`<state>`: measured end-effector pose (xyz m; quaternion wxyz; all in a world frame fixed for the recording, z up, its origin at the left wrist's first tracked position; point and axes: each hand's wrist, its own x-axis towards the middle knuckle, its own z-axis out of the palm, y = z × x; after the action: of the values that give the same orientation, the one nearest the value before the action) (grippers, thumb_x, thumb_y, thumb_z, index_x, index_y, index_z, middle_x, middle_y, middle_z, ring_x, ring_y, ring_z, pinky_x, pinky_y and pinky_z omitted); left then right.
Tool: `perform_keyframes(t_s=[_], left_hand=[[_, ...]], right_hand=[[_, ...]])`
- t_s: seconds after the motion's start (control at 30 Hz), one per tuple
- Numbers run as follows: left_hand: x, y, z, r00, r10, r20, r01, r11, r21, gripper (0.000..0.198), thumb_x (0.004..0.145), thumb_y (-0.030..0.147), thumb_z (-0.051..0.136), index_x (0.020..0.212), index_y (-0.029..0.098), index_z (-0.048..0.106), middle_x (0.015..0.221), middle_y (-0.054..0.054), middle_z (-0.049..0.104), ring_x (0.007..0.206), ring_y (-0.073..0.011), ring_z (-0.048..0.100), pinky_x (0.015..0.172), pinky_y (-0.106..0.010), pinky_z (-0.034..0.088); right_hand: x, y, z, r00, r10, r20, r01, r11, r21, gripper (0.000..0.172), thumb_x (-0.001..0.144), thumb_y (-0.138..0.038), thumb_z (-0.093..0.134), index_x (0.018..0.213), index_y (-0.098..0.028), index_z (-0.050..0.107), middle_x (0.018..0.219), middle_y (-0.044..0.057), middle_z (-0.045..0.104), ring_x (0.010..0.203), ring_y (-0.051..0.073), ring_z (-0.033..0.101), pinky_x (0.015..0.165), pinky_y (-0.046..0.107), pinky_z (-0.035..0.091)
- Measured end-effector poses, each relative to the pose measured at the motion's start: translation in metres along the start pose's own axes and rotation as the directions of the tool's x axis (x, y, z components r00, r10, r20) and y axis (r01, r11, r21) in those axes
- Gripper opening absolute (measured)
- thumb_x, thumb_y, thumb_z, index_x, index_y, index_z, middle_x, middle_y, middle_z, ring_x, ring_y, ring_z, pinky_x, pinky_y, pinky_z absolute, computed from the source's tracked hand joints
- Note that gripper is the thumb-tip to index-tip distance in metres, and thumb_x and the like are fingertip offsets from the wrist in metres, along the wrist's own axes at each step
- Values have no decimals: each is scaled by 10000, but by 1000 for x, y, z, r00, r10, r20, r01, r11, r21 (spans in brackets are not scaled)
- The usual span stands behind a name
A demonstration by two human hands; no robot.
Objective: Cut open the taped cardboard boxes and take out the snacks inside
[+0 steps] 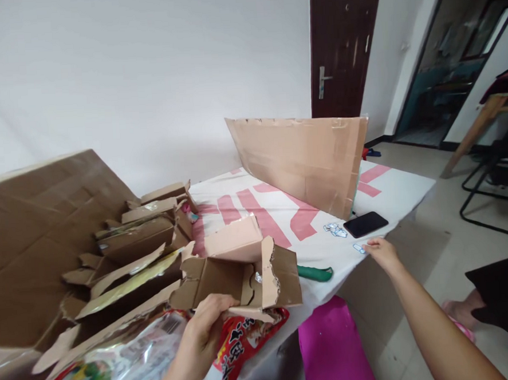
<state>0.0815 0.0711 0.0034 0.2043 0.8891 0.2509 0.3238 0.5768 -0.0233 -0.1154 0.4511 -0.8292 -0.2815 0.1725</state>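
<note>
My left hand (206, 325) is closed on the lower edge of a torn brown cardboard box (242, 276) and holds it just above the table's near edge. My right hand (382, 252) reaches out to the table's right edge (410, 203), its fingers on or beside a small white-and-blue scrap (359, 248); whether they pinch it is unclear. A black phone (365, 224) lies just beyond that hand, with another small scrap (334, 229) to its left. A green handle (315, 273) pokes out from under the box.
A heap of torn cardboard pieces (132, 249) and a big brown sheet (28, 238) fill the left. A cardboard panel (304, 158) stands upright at the back. Shiny snack wrappers (118, 359) and a red bag (246, 339) lie near me. Pink stool (332, 346), dark door (340, 47).
</note>
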Motion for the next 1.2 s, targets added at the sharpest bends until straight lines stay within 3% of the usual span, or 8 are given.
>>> perform_keyframes(t_s=[0.2, 0.5, 0.73, 0.9, 1.0, 1.13, 1.2], left_hand=[[-1, -2, 1, 1000, 29, 9, -29, 999, 12, 194, 974, 286, 472, 1005, 224, 653, 916, -82, 694, 840, -191, 664, 730, -264, 542], [-4, -3, 0, 999, 33, 7, -33, 999, -14, 183, 971, 236, 470, 1009, 232, 649, 941, -72, 696, 858, -184, 667, 749, -256, 542], [-5, -2, 0, 998, 56, 18, -55, 998, -24, 177, 975, 207, 463, 1032, 241, 627, 952, -59, 688, 869, -177, 656, 763, -263, 529], [-5, -1, 2, 1000, 10, 27, -9, 999, -46, 186, 974, 191, 450, 1027, 231, 624, 939, -59, 683, 871, -187, 640, 760, -287, 511], [-5, 2, 3, 1000, 8, 18, -7, 999, -41, 219, 980, 179, 410, 1011, 210, 625, 920, -74, 684, 865, -199, 628, 760, -317, 498], [-4, 7, 4, 999, 15, -51, -17, 999, -34, 274, 982, 151, 359, 1021, 191, 627, 913, -94, 684, 876, -208, 616, 768, -343, 480], [0, 12, 4, 995, 19, -100, -23, 999, -42, 285, 974, 126, 359, 1050, 193, 626, 926, -93, 686, 888, -205, 614, 779, -343, 473]], right_hand=[[16, 22, 0, 982, 185, 51, -165, 951, -260, 297, 933, -344, 612, 1176, -172, 608, 1179, 72, 639, 975, 203, 648, 826, 406, 561], [17, 22, -3, 966, 219, 139, -126, 864, -487, 286, 945, -358, 592, 1172, -186, 614, 1192, 72, 637, 983, 201, 645, 837, 401, 557], [20, 22, 2, 979, 177, 102, -87, 813, -575, 297, 942, -360, 597, 1175, -176, 609, 1181, 71, 639, 989, 207, 646, 841, 411, 555], [12, 18, 1, 997, 71, 27, -39, 785, -619, 241, 935, -344, 595, 1100, -173, 630, 1073, 64, 668, 894, 185, 654, 789, 375, 547], [4, 15, -4, 999, -42, 4, 35, 770, -637, 170, 875, -283, 608, 960, -153, 678, 974, 140, 688, 880, 271, 662, 746, 395, 515], [-3, 4, -7, 962, -258, -91, 145, 763, -630, 365, 865, -363, 512, 1048, -91, 672, 1091, 295, 635, 1104, 441, 569, 831, 530, 457], [-7, -12, -3, 905, -399, -147, 252, 782, -570, 484, 884, -439, 443, 1150, -77, 624, 1146, 304, 616, 1183, 442, 523, 910, 561, 422]])
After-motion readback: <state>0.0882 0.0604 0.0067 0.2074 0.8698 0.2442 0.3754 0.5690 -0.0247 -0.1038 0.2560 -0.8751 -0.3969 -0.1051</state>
